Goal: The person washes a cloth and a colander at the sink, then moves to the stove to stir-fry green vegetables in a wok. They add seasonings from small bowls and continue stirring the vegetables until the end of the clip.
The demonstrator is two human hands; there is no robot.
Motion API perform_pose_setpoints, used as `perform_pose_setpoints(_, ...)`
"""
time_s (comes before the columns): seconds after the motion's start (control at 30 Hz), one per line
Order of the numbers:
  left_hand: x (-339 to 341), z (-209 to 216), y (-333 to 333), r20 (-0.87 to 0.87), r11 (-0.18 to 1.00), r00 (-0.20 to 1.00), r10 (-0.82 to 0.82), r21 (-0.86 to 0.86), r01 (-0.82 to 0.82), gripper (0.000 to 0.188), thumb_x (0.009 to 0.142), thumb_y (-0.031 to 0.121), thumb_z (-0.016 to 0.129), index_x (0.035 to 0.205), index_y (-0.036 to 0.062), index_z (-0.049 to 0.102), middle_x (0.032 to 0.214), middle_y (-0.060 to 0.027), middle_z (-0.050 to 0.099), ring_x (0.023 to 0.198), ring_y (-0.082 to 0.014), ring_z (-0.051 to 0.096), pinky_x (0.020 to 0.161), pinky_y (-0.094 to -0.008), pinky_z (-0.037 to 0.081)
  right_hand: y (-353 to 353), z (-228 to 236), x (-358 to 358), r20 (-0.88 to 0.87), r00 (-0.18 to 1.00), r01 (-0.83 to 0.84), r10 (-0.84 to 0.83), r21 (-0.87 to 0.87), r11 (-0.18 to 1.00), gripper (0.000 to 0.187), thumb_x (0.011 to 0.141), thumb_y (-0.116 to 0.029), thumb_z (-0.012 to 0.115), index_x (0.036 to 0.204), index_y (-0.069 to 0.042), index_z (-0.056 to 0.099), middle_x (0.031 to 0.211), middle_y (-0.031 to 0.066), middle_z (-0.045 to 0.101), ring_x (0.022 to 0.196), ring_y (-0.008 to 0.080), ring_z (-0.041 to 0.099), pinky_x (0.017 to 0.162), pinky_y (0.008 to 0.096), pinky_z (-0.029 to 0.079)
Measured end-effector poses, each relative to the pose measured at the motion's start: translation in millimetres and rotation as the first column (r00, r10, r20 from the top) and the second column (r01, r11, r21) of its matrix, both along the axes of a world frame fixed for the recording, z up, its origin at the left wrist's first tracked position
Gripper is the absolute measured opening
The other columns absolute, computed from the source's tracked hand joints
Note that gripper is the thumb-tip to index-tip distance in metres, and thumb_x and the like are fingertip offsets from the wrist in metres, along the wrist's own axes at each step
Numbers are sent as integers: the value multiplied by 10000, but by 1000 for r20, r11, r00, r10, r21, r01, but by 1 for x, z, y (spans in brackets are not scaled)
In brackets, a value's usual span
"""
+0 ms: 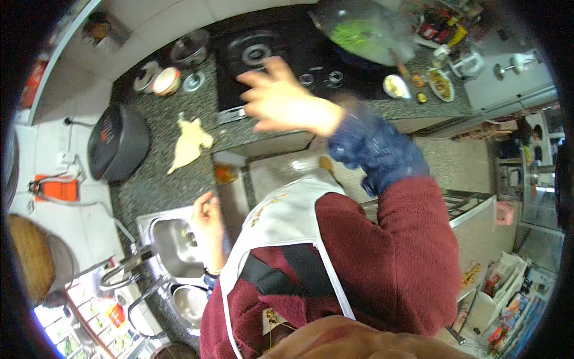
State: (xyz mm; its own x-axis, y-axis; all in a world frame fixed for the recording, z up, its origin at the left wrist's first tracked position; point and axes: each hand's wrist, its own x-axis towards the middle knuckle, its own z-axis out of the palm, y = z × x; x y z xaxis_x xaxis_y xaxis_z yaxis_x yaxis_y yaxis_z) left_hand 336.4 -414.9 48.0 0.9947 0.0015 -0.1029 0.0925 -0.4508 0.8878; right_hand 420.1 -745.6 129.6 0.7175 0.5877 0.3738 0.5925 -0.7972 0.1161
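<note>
My right hand [287, 102] reaches over the front edge of the black gas stove [323, 69], its fingers spread and nothing in them. It is somewhat blurred. Beyond it, at the far right of the stove, a wok [382, 51] holds chopped green vegetables [353, 37] under a haze of steam. My left hand [207, 221] hangs beside the steel sink [170, 248], fingers loosely bent and apart, with no object visible in it. A pale yellow cloth [191, 143] lies crumpled on the speckled counter [170, 188] between the two hands.
A dark round pot [118, 142] stands on the left counter. Behind the cloth are a glass bowl [191, 48], a red-and-white bowl [166, 81] and a small lid [194, 82]. Small dishes [441, 85] sit right of the stove. A faucet [128, 263] reaches over the sink.
</note>
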Motion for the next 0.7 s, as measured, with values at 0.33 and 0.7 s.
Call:
perform_pose_setpoints(0.33,19,-35,-196,-74,762,923,-378,541,356,625,686,266,720,1257,163,489,1344,-142,398,1333,-329,195,1020,-611,64,-359,-94,-87,-53,797,603,-601,14,798,813,576,-144,758,1304,-265,417,1383,126,307,1077,313,453,858,416,383)
perform_pose_setpoints(0.7,76,188,-354,852,-606,43,-522,-405,684,554,789,577,563,983,63,637,609,37,497,518,-141,427,550,-271,335,-401,-55,-7,-61,981,181,-186,-71,981,371,583,-184,667,925,-134,532,1046,64,528,851,256,550,712,371,459)
